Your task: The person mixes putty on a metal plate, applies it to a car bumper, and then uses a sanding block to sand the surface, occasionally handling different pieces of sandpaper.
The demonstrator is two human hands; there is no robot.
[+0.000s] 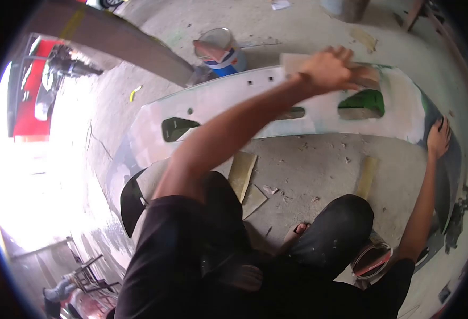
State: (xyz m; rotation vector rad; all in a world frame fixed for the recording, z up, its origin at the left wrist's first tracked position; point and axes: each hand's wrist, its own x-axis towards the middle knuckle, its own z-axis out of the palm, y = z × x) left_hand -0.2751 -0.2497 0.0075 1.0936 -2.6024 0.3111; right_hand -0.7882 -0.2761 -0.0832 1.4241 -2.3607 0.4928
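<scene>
A car bumper (228, 114) with patchy white and pinkish coating and dark grey ends curves across the floor before me. My left hand (329, 69) reaches over its far edge, right of the middle. Its fingers are curled and smeared by motion, and what lies under the palm is hidden; a blurred brownish shape shows beside it. Just left of these fingers is a flat beige piece (293, 61) at the bumper's edge. My right hand (439, 138) lies on the bumper's dark right end, fingers stretched over the surface.
Behind the bumper stands an open bucket (223, 53) with a reddish sheet on its rim. A post (117, 45) rises at the left. Yellowish strips (242, 173) and scraps litter the floor by my knees. An open tin (371, 260) stands beside my right leg.
</scene>
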